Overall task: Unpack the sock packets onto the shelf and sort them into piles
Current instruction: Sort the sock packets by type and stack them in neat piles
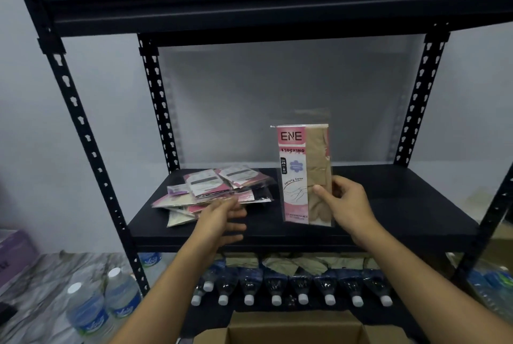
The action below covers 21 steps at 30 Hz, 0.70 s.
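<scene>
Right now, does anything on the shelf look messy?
Yes. The heap of sock packets on the left of the shelf is jumbled: they overlap at different angles, not sorted into piles yet.

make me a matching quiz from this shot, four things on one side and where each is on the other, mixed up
Things:
1. beige stocking packet
2. pile of packets
3. water bottles
4. cardboard box

Places:
A. lying below the shelf
B. on the shelf, left side
C. bottom of view, open
D. upright in the right hand

Pairs: 1-D, 2-B, 3-A, 4-C
</scene>
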Tool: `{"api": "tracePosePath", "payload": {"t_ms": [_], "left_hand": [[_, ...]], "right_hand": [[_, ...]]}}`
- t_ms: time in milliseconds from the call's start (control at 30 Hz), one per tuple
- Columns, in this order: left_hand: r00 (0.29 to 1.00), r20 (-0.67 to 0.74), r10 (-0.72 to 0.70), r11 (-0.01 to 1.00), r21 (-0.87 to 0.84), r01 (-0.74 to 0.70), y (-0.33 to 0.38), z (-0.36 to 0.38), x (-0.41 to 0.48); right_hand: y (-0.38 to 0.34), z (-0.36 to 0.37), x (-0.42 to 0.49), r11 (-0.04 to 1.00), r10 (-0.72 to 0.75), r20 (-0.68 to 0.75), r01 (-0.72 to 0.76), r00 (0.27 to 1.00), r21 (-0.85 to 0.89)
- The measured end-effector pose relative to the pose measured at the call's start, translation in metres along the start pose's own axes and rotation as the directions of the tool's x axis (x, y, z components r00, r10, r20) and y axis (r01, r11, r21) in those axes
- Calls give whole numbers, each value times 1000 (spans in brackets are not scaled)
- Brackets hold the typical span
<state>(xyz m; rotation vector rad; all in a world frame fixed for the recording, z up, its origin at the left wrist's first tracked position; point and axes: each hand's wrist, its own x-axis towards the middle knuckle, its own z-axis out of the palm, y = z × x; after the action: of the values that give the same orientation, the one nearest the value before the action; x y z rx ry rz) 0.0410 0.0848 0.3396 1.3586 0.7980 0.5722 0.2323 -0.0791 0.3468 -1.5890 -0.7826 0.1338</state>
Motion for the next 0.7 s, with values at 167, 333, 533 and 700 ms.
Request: {"api": "tracePosePath", "payload": {"t_ms": [167, 333, 533, 700], "left_hand": [[997, -68, 44, 990, 136, -35, -19, 11, 13], [950, -96, 296, 873, 430, -228, -22, 25, 46], [740, 60, 670, 314, 880, -355, 6, 41, 106], [896, 143, 421, 0, 988, -157, 23, 43, 148]], "right_hand": [[14, -20, -1, 985, 117, 4, -117, 993, 129], [32, -32, 3, 965, 206, 21, -207, 978, 164], [53, -42, 8, 965, 224, 21, -224, 974, 134], [68, -45, 12, 967, 217, 25, -218, 976, 128]]}}
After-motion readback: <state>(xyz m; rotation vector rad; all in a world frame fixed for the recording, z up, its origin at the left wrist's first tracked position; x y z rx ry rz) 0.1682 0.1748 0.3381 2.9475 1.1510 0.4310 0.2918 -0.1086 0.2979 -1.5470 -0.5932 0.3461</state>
